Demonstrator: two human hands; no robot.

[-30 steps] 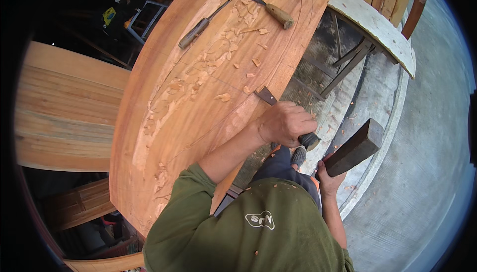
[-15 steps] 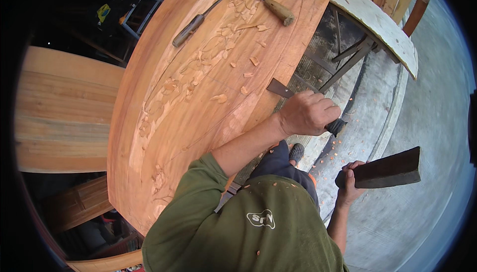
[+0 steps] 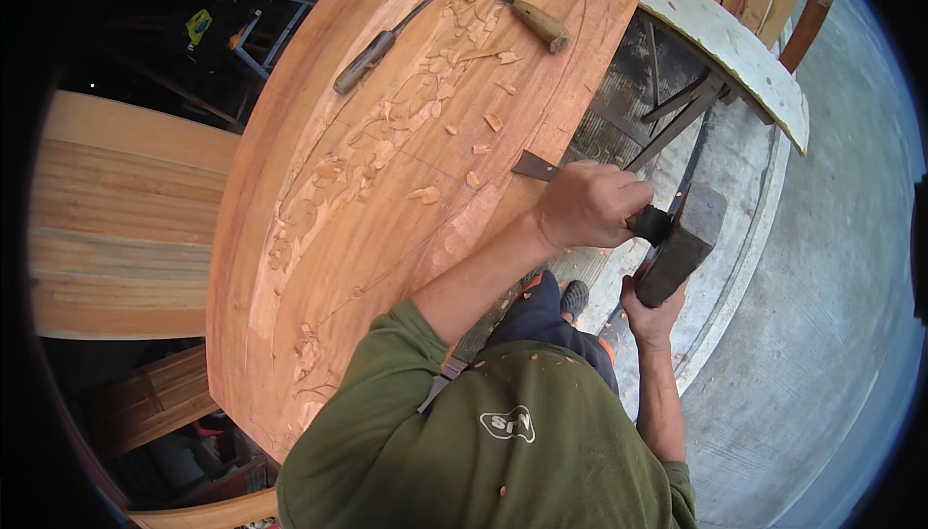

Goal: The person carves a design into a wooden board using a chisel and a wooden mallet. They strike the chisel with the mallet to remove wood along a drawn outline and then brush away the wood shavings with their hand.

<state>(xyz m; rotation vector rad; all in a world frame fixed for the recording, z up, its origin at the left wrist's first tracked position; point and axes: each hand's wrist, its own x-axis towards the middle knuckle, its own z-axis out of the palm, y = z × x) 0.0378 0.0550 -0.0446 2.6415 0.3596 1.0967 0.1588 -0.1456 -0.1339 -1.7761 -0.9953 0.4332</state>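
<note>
My left hand [image 3: 592, 205] is closed around a wide flat chisel [image 3: 534, 166]. Its dark blade lies at the right side of a large carved wooden panel [image 3: 416, 229], and its dark handle end sticks out past my fist. In my right hand [image 3: 654, 316] is a squared, dark wooden mallet [image 3: 681, 249], held upright by its lower end. The mallet's upper part is right at the chisel's handle end; whether they touch I cannot tell. Two gouges lie farther up the panel: one with a dark handle [image 3: 367, 60], one with a light wooden handle [image 3: 541, 26].
Loose wood chips [image 3: 425, 194] are scattered on the panel. A white curved board [image 3: 725, 41] on a metal stand [image 3: 681, 123] is at the far right. Planks [image 3: 126, 210] lie on the left. My shoe [image 3: 575, 299] shows on the floor below.
My right hand has swung the mallet left and up to the chisel's handle end. The left hand and chisel have shifted slightly left.
</note>
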